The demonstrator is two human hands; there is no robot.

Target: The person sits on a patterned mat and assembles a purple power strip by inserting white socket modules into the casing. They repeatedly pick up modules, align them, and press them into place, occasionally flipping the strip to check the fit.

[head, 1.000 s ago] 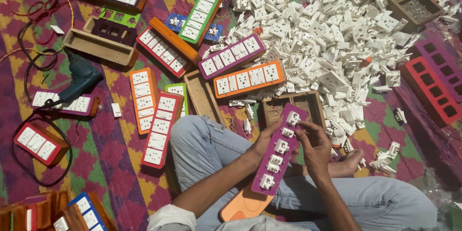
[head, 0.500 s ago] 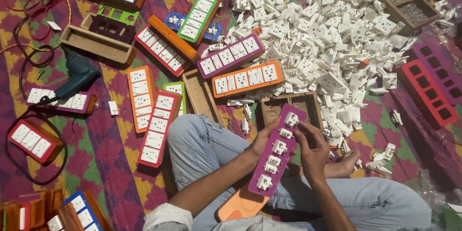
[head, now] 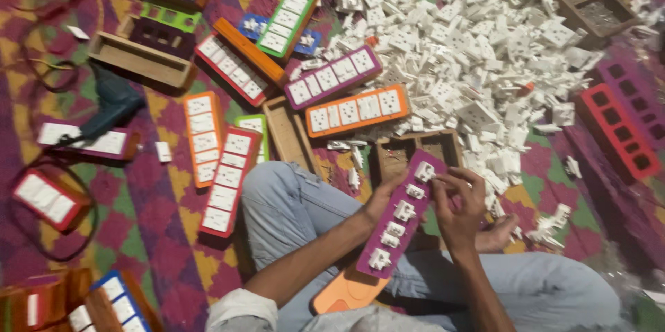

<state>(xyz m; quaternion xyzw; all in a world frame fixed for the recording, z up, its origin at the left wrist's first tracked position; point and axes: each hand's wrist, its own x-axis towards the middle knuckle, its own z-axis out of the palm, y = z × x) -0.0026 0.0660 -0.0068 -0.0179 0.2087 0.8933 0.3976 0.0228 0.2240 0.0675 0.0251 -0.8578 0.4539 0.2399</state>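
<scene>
We sit on a patterned floor mat [head: 159, 214]; left hand [head: 383, 197] and right hand [head: 460, 211] clamp a purple socket plate [head: 402, 214] over our lap, white socket pile [head: 471, 48] far right.

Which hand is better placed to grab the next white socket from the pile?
Probably the right hand: it lies on the side of the heap of white plastic sockets, while the left hand steadies the purple plastic panel.
</scene>
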